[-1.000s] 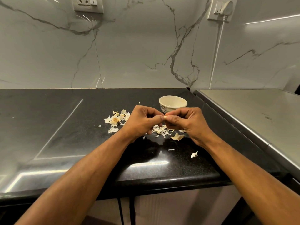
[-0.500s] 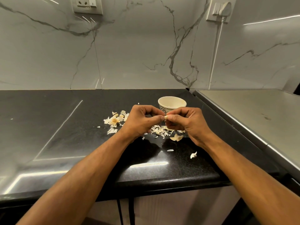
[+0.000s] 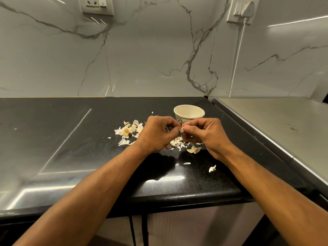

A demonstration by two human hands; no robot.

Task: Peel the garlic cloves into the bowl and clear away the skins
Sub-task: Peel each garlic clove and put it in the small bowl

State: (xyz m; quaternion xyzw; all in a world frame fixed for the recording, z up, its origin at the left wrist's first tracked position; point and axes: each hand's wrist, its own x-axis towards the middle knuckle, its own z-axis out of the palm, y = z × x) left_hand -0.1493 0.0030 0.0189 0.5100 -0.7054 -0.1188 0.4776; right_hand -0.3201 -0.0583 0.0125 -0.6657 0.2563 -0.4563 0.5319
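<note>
Just in front of the bowl (image 3: pixel 189 114), the left hand (image 3: pixel 156 134) and right hand (image 3: pixel 204 134) meet above the black bench (image 3: pixel 62 139), fingers curled, both pinching one small pale garlic clove (image 3: pixel 182 129) between thumbs and fingertips. Under the hands lies a heap of skins (image 3: pixel 178 143); a second heap with a root stub (image 3: pixel 126 131) sits left of the bowl, and loose flakes (image 3: pixel 212 168) lie nearer the bench edge. The bowl stands upright; its contents are too small to tell.
</note>
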